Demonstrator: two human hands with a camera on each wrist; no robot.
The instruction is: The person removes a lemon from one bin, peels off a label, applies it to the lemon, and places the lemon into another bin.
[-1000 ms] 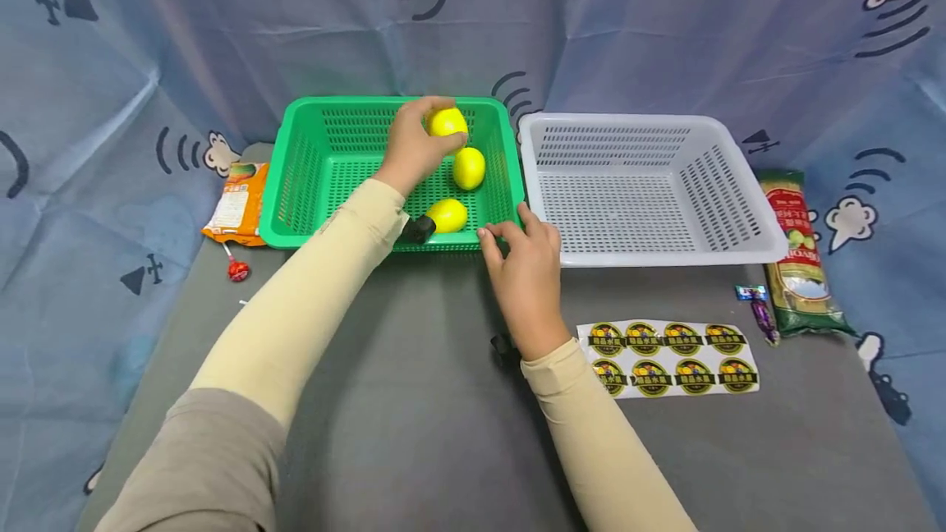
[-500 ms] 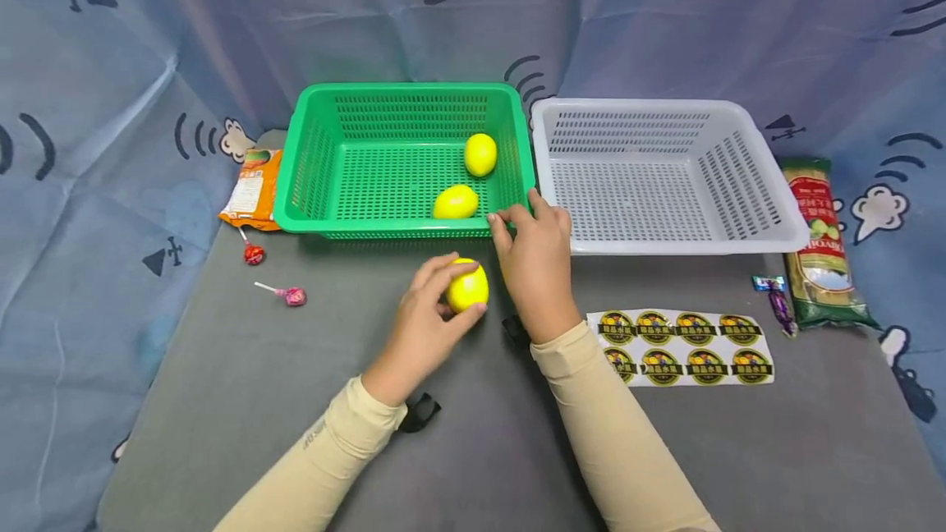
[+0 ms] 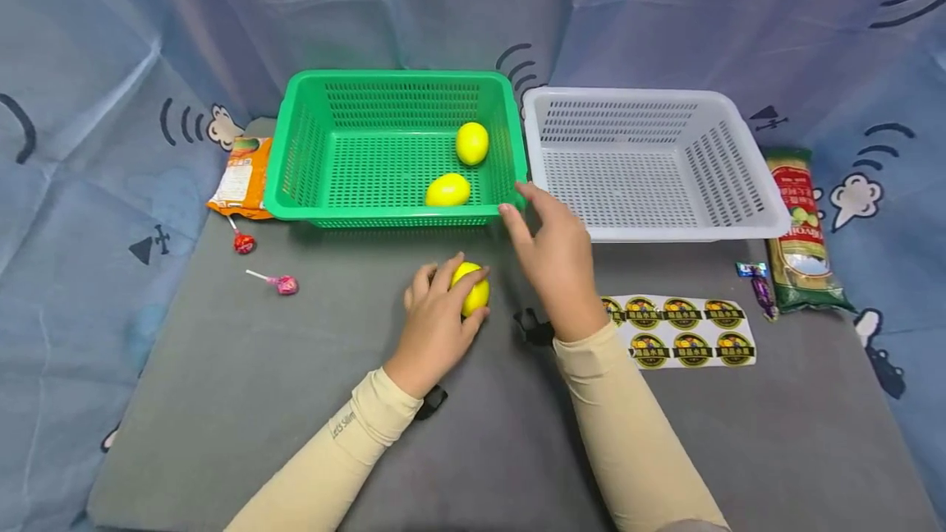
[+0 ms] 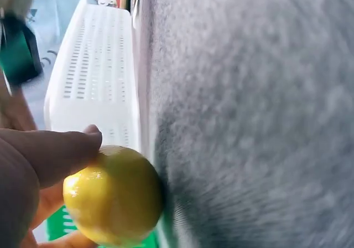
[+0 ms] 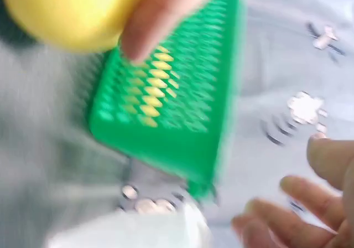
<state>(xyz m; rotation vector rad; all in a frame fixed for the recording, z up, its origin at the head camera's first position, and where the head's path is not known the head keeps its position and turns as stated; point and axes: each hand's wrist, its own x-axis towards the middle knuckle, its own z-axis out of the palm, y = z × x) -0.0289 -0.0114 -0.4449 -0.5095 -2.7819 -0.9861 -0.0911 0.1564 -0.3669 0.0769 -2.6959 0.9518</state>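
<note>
My left hand grips a yellow lemon low over the grey table, in front of the green basket. In the left wrist view the thumb lies along one side of the lemon, and other fingers show on its far side. Two more lemons rest in the right part of the green basket, one lemon behind the other lemon. Near that basket's front right corner is my right hand. Its fingers are loosely spread and hold nothing, standing apart from the basket in the right wrist view.
A white basket stands right of the green one. Beyond it lie a red-and-green packet and small wrapped candies. A sticker sheet is by my right forearm. Two lollipops and an orange packet lie at left.
My left hand has lifted one lemon out of the green basket and brought it down to the table in front. The right hand has come off the basket's rim, moving slightly right.
</note>
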